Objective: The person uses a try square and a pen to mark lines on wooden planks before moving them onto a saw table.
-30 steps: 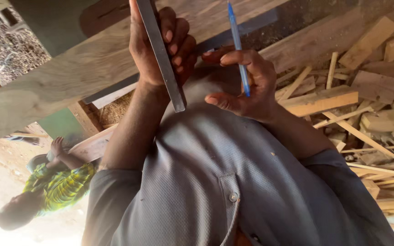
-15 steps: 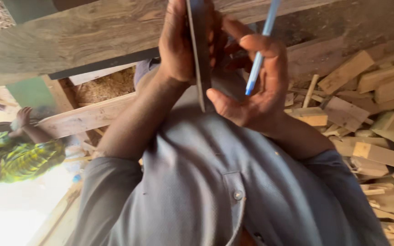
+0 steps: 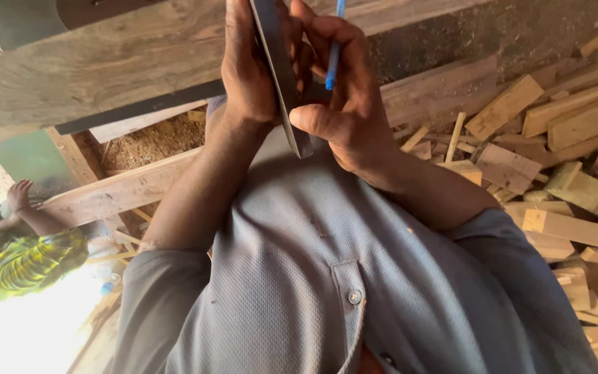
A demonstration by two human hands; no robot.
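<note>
My left hand [image 3: 247, 69] grips a flat dark metal bar [image 3: 282, 90], like a ruler or square blade, held on edge against a wide weathered wooden plank [image 3: 105, 62]. My right hand [image 3: 347, 125] is pressed up beside the bar, its thumb touching the bar's lower end. This hand pinches a blue pen [image 3: 333, 59] between its fingers, with the tip pointing down just right of the bar. The top of the pen and the bar's upper end run out of the frame. My grey buttoned shirt [image 3: 313, 277] fills the lower part of the view.
A heap of cut wood offcuts [image 3: 555, 138] lies to the right. Sawdust [image 3: 147, 142] sits under the plank, with a pale wooden beam [image 3: 119, 190] crossing below it. At the far left another person in green and yellow patterned clothing [image 3: 22, 256] has one arm raised.
Both hands have drawn together on the plank. The right hand with the pen has closed in from the right onto the bar. The view has shifted so the plank sits lower.
</note>
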